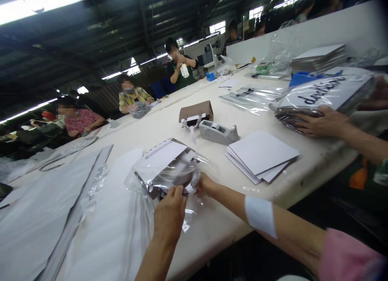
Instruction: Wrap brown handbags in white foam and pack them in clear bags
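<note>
A brown handbag [178, 176] with a wrapped handle [194, 183] lies in a clear plastic bag [142, 194], along with a white printed card [162, 155]. With fingers pinched together, my left hand [171, 212] grips the near edge of the plastic bag beside the handle. My right hand [207, 186] is closed on the plastic at the right side, next to the wrapped handle; its fingertips are hidden behind the handle and film. A white patch [260, 215] covers part of my right forearm.
Beyond are a grey tape dispenser [218, 132], another brown handbag [196, 111] and white cards [263, 155]. At right, a co-worker's hand [323, 122] holds a packed bag [330, 96]. Large white sheets [60, 208] cover the left of the table [145, 127]. Several people work across it.
</note>
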The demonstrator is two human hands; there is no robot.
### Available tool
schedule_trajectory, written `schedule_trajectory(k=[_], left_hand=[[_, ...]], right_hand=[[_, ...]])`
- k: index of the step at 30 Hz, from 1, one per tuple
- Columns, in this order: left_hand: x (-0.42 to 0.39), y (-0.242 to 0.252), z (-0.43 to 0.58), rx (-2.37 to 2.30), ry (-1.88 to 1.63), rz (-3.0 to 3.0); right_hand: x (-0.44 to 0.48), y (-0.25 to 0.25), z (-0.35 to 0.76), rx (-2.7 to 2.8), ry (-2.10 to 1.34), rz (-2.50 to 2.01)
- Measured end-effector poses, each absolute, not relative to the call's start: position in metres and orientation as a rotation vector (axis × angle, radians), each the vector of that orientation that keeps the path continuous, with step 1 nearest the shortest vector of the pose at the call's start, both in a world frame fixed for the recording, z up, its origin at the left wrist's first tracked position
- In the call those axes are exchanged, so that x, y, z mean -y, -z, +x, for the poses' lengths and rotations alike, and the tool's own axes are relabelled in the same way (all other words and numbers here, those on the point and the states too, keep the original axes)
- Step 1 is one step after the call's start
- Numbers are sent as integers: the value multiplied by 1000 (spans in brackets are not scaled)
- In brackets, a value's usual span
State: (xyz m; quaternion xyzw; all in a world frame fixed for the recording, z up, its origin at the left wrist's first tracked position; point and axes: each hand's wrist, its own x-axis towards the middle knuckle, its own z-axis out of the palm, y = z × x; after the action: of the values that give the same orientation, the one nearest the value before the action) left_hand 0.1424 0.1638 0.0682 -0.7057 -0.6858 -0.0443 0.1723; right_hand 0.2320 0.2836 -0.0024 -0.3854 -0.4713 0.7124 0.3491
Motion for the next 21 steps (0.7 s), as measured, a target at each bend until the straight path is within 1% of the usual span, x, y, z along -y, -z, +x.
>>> schedule_trajectory(k=[2,4,6,8,9,11,14,16,18,21], left_hand=[[-140,-65,149,1650,360,-2069],[-122,-72,155,1344,545,-1998],[-115,-86,160,1239,558,-1844],[-121,-100,162,1315,415,-1788],[-126,-104,162,1376,309,-1821],[-138,-106,158,1460,117,-1904],[-154,-99,147,1443,15,-1906],[-162,-100,139,1422,34,-1891],[-171,-111,134,1463,106,-1899],[-185,-140,134,1547,340,-1909]], right_hand=[[-269,7,276,1358,-1787,-1058],[-256,14,320,1402,-1602,-1128],[-248,21,352,1404,-1253,-1245],[-248,27,364,1400,-1056,-1327],[-251,31,362,1412,-1052,-1350],[-260,37,349,1441,-1182,-1363],[-278,39,322,1457,-1316,-1366],[-290,35,311,1448,-1343,-1350],[-298,28,306,1420,-1347,-1312],[-294,22,301,1299,-1392,-1274]])
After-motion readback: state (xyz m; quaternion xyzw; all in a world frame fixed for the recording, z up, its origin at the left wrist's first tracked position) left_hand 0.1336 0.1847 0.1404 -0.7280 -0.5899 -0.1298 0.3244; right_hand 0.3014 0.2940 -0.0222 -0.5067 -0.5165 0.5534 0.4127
